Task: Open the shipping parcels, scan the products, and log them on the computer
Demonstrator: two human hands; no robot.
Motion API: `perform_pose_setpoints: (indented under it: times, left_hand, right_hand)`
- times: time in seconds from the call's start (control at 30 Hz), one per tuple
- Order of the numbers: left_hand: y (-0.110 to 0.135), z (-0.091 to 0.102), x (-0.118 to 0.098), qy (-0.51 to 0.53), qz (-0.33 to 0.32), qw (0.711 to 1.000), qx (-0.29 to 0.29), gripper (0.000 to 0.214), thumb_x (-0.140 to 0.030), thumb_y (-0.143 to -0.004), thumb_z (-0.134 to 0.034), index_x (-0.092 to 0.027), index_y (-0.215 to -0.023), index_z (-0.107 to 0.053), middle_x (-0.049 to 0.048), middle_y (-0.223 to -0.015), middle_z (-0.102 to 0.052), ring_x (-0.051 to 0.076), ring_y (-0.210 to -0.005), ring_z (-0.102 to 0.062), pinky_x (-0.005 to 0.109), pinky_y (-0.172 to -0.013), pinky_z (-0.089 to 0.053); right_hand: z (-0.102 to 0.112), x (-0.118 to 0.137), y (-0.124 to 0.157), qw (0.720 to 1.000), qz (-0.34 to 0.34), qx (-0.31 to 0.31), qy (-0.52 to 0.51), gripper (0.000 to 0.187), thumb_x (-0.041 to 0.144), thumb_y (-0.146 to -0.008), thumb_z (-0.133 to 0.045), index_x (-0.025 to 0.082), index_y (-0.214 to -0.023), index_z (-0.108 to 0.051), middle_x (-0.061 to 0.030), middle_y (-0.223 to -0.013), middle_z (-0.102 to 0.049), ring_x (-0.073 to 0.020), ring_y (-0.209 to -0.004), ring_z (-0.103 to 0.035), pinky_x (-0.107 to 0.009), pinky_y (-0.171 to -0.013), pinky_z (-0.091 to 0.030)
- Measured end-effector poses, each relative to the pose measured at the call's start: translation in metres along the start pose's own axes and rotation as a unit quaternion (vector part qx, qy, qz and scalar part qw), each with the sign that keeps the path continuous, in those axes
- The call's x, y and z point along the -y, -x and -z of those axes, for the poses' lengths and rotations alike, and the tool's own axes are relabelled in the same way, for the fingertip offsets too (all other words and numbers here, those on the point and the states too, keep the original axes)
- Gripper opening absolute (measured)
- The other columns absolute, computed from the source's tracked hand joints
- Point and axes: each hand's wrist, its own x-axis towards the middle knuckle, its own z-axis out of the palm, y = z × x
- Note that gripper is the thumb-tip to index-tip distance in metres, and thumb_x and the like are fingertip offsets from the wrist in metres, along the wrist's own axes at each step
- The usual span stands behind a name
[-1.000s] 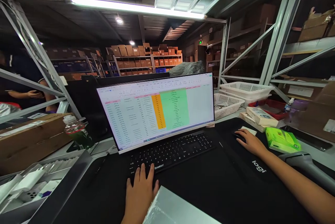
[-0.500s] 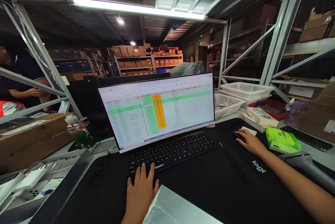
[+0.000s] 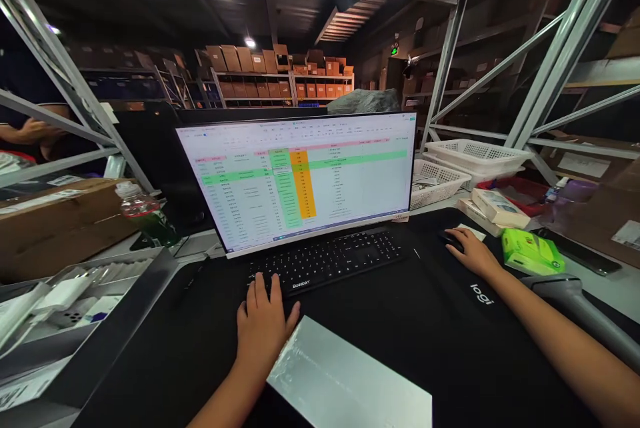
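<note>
My left hand (image 3: 261, 325) rests with fingers spread at the lower left edge of a black keyboard (image 3: 345, 258), fingertips on its keys. Over a black computer mouse (image 3: 451, 241) on the dark desk mat lies my right hand (image 3: 474, 253), its fingers curved round the mouse. Behind the keyboard a monitor (image 3: 360, 181) shows a spreadsheet with green, orange and pink bands. A flat, pale silver box (image 3: 355, 375) in shiny wrap lies just right of my left hand, close to its thumb.
A bottle (image 3: 147, 215) and an open tray (image 3: 125, 301) of small white items stand left. To the right are a green packet (image 3: 533, 251), a grey handheld scanner (image 3: 565, 291), white baskets (image 3: 475, 155) and a cardboard box (image 3: 605, 208). Metal shelf posts frame the desk.
The view has tipped downward, so more of the silver box and my left forearm shows. Both hands keep their places on keyboard and mouse.
</note>
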Motion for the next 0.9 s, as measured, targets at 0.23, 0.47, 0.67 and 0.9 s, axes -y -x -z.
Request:
perform_pose_setpoints:
  times: [0.23,0.47,0.67,0.9]
  left_hand:
    - [-0.009,-0.012,-0.006,0.014,0.042,0.998,-0.034,0.081,-0.06,-0.098,-0.044,-0.006,-0.158,-0.034,0.0327,-0.166,-0.02,0.042,-0.146,-0.035,0.056,-0.101,-0.046]
    - [-0.013,-0.006,-0.009,0.0,0.034,0.999,0.014,0.071,-0.065,-0.098,-0.041,-0.022,-0.154,-0.046,0.0275,-0.169,-0.018,0.041,-0.147,-0.034,0.056,-0.098,-0.046]
    - [-0.01,-0.005,-0.009,-0.038,0.026,0.999,0.008,0.073,-0.063,-0.1,-0.036,-0.016,-0.156,-0.043,0.0281,-0.169,-0.017,0.04,-0.151,-0.032,0.055,-0.106,-0.04]
    - [-0.009,-0.004,-0.009,-0.048,0.015,0.999,0.005,0.069,-0.058,-0.102,-0.034,-0.015,-0.155,-0.044,0.0282,-0.168,-0.022,0.04,-0.149,-0.036,0.053,-0.105,-0.043]
  right_hand:
    - [0.001,0.002,0.001,1.0,-0.014,0.002,-0.001,0.053,0.05,-0.095,-0.05,0.023,-0.14,-0.06,-0.0144,-0.137,-0.057,-0.0306,-0.121,-0.064,-0.044,-0.103,-0.055]
    - [-0.006,0.001,-0.001,0.999,-0.007,-0.02,-0.038,0.052,0.048,-0.092,-0.052,0.023,-0.136,-0.062,-0.0154,-0.133,-0.059,-0.0312,-0.12,-0.064,-0.046,-0.106,-0.053]
    - [-0.006,0.001,-0.001,0.998,-0.007,-0.02,-0.053,0.053,0.047,-0.091,-0.053,0.023,-0.137,-0.061,-0.0153,-0.132,-0.06,-0.0312,-0.119,-0.065,-0.046,-0.106,-0.053]
    - [-0.003,0.003,-0.001,0.999,-0.013,-0.006,-0.05,0.052,0.047,-0.09,-0.053,0.023,-0.136,-0.062,-0.0155,-0.132,-0.062,-0.0324,-0.118,-0.065,-0.047,-0.105,-0.052]
